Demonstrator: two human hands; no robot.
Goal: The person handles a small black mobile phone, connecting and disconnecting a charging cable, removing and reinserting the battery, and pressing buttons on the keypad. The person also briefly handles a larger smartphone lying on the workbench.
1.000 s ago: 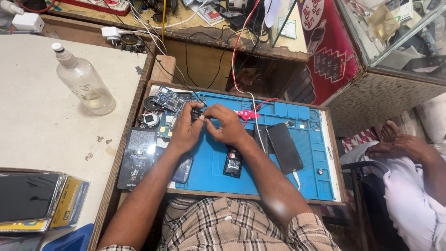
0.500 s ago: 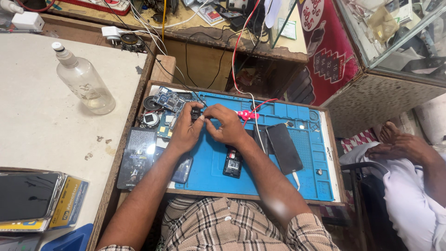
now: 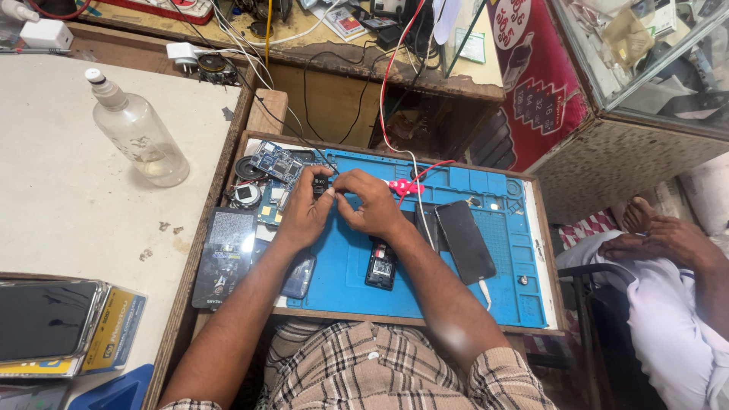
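My left hand [image 3: 304, 212] and my right hand [image 3: 368, 203] meet over the upper left of a blue repair mat [image 3: 456, 228]. Both pinch a small dark part [image 3: 321, 184] between their fingertips, with a thin black wire running off from it. An opened small phone [image 3: 380, 267] lies on the mat just below my right wrist. A black smartphone [image 3: 465, 241] lies face up to its right. Green circuit boards [image 3: 275, 162] and round speaker parts [image 3: 247, 195] sit left of my hands.
A clear plastic bottle [image 3: 137, 133] stands on the white counter [image 3: 68, 205] at left. Boxed phones [image 3: 61, 326] lie at the lower left. A red clip [image 3: 405, 187] and red wires cross the mat's top. Another person's feet [image 3: 661, 235] rest at right.
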